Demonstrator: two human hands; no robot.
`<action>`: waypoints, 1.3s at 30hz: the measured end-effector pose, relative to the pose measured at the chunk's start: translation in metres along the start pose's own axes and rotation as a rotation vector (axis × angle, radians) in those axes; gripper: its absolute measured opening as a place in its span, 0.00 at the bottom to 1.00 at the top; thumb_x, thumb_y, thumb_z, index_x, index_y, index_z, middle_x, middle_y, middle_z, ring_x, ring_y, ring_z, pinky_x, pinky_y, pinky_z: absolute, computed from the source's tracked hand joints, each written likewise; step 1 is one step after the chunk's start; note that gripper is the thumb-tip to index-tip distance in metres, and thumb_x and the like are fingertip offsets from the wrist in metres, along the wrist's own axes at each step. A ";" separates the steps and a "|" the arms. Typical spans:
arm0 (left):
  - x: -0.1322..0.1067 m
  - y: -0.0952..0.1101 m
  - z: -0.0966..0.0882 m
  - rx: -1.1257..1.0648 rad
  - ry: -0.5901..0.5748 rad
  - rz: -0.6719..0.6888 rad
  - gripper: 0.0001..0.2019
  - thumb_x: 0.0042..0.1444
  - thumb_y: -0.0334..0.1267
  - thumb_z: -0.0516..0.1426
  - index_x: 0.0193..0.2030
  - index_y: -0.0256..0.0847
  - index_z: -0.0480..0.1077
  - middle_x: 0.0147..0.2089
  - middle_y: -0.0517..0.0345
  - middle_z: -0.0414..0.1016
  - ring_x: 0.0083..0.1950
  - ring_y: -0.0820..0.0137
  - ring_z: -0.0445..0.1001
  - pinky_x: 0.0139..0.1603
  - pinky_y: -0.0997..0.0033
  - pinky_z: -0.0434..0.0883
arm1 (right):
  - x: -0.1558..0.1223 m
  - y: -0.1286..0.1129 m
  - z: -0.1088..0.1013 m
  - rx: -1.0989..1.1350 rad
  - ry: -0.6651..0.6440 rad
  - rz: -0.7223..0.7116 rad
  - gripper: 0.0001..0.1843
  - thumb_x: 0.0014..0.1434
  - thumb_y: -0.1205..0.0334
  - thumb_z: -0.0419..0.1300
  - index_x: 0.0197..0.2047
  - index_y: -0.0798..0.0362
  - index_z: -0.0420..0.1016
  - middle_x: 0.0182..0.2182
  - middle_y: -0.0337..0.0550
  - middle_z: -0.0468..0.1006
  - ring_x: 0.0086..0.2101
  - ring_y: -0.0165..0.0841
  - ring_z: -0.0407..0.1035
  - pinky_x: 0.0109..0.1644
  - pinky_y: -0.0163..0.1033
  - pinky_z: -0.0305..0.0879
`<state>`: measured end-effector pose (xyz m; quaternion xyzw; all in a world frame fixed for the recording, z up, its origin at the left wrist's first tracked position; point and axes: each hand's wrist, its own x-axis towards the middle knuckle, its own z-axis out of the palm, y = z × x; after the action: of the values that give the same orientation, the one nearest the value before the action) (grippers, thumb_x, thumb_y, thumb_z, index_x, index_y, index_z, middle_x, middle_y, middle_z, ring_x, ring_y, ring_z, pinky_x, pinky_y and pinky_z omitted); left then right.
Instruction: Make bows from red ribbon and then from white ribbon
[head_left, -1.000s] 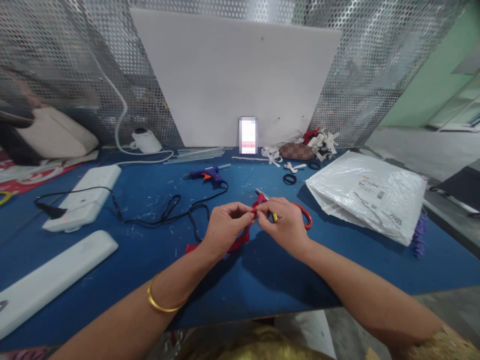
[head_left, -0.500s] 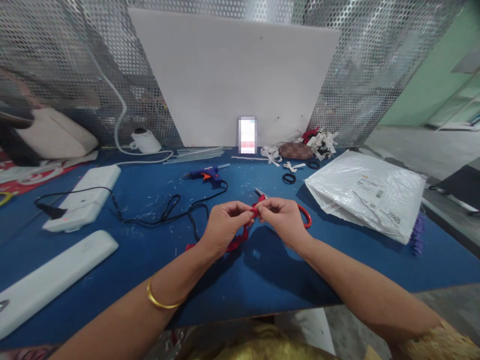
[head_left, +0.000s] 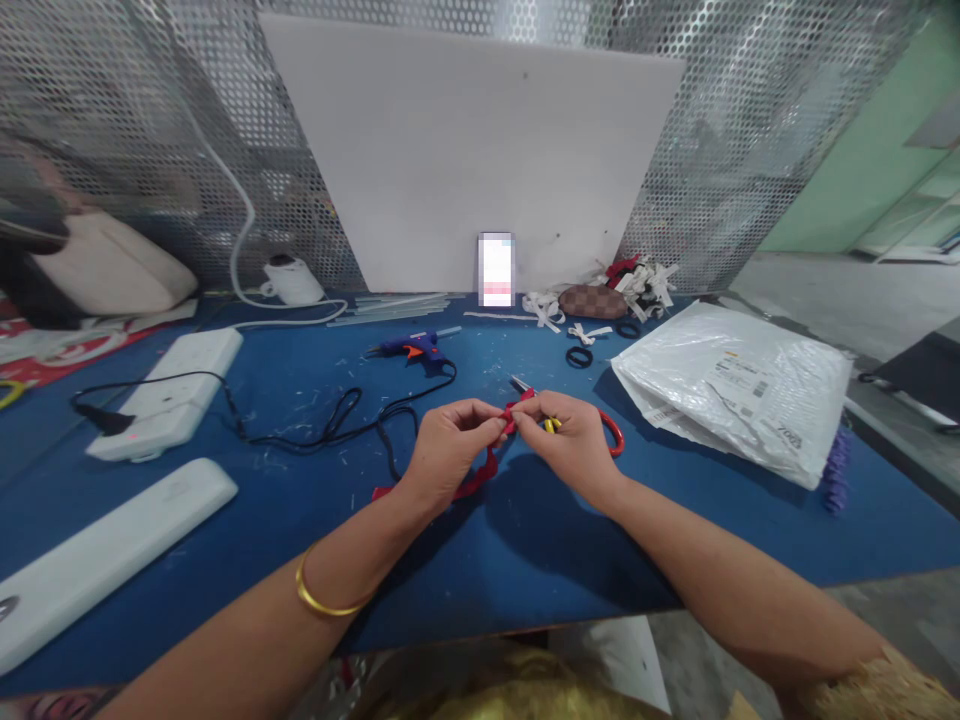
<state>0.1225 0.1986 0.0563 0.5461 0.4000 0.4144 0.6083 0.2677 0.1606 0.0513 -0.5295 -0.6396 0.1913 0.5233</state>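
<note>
A red ribbon (head_left: 480,482) is pinched between my two hands above the blue table. My left hand (head_left: 448,450) grips it between thumb and forefinger, and a loose length trails down behind that hand to the left. Close beside it, my right hand (head_left: 568,440) pinches the same ribbon, where a small gathered or knotted part shows. Under and behind the right hand lie scissors (head_left: 615,434) with red and yellow on the handles; the blade tip pokes out beyond the fingers, and the rest is hidden.
A blue glue gun (head_left: 417,348) lies behind my left hand, its black cord running to a white power strip (head_left: 176,392). A lit phone (head_left: 496,270) leans on a white board. White bows (head_left: 589,334), black hair ties (head_left: 579,357) and a white plastic parcel (head_left: 731,385) are to the right.
My right-hand fingers have shifted slightly on the ribbon, and a yellow part of the scissors now shows beside them. The left hand stays nearly in place.
</note>
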 end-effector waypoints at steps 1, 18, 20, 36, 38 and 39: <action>0.000 -0.001 0.000 -0.004 -0.001 -0.005 0.04 0.43 0.33 0.62 0.26 0.35 0.73 0.21 0.61 0.73 0.25 0.77 0.68 0.29 0.79 0.64 | 0.000 0.000 0.000 -0.010 -0.001 -0.004 0.07 0.54 0.67 0.57 0.27 0.54 0.76 0.23 0.38 0.74 0.27 0.28 0.67 0.33 0.33 0.61; 0.006 -0.010 -0.005 -0.133 -0.048 -0.075 0.05 0.44 0.36 0.63 0.27 0.37 0.73 0.22 0.61 0.72 0.25 0.78 0.67 0.28 0.79 0.62 | 0.008 0.006 0.003 0.589 -0.020 0.433 0.08 0.49 0.60 0.62 0.27 0.57 0.77 0.25 0.42 0.76 0.25 0.28 0.68 0.33 0.34 0.66; 0.006 -0.010 -0.005 -0.137 -0.036 -0.085 0.05 0.44 0.36 0.63 0.27 0.37 0.73 0.22 0.61 0.72 0.25 0.77 0.67 0.28 0.79 0.62 | 0.008 0.005 0.002 0.549 -0.033 0.385 0.10 0.51 0.58 0.61 0.29 0.57 0.77 0.25 0.43 0.77 0.26 0.29 0.69 0.33 0.35 0.67; 0.004 -0.009 -0.007 -0.149 -0.091 -0.109 0.12 0.48 0.45 0.61 0.29 0.36 0.74 0.28 0.57 0.73 0.31 0.73 0.70 0.30 0.76 0.67 | 0.002 0.008 -0.005 -0.443 -0.062 -0.429 0.09 0.59 0.68 0.54 0.34 0.52 0.75 0.29 0.42 0.76 0.32 0.31 0.69 0.43 0.38 0.62; 0.005 -0.010 -0.007 -0.107 -0.078 -0.100 0.12 0.46 0.45 0.62 0.29 0.37 0.74 0.29 0.57 0.73 0.31 0.73 0.70 0.30 0.76 0.67 | 0.002 0.010 -0.005 -0.473 -0.070 -0.479 0.09 0.60 0.67 0.53 0.36 0.52 0.75 0.31 0.43 0.76 0.33 0.31 0.69 0.45 0.39 0.62; 0.005 -0.010 -0.007 -0.087 -0.066 -0.085 0.11 0.46 0.44 0.63 0.29 0.37 0.75 0.30 0.57 0.74 0.31 0.73 0.70 0.31 0.76 0.67 | 0.002 0.011 -0.005 -0.475 -0.063 -0.479 0.09 0.61 0.67 0.53 0.37 0.53 0.75 0.31 0.43 0.77 0.33 0.31 0.69 0.45 0.39 0.62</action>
<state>0.1181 0.2051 0.0453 0.5151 0.3839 0.3871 0.6614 0.2775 0.1647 0.0448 -0.4651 -0.7885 -0.0750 0.3955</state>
